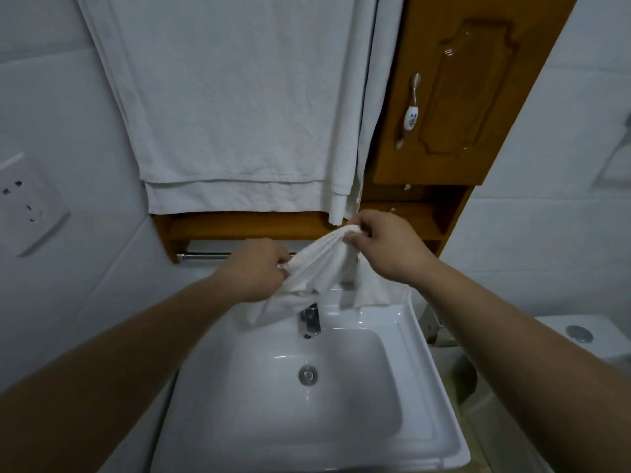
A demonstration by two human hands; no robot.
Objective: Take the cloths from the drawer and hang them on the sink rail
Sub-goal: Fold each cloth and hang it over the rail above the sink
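Grip: both bare hands pinch one white cloth (316,264) and hold it stretched between them; the left hand (254,269) is closed on its lower left edge, the right hand (386,247) bunches its upper right corner in curled fingers.
Forearms: both reach in from the bottom corners, cut off by the frame edge.
Sink (440,414): white basin directly under the hands, with a metal drain (308,374) at its middle.
Faucet (310,319): chrome, at the back of the basin; its top is covered by the hanging cloth.
Cloth position: above the faucet, in front of the rail, sloping up from left to right; whether it touches the rail cannot be told.
Second cloth (370,285): a white piece hangs behind the right hand, its top hidden by that hand.
Rail (205,256): chrome bar under a wooden shelf (239,228); only its left stretch shows, the rest is behind the hands and cloth.
Large towel (232,104): white, hangs above the shelf, top out of frame.
Cabinet door (457,97): wooden, to the right, with a ceramic handle (409,112).
Socket (29,203): on the left wall, blurred.
Toilet (580,336): far right, partly cut off.
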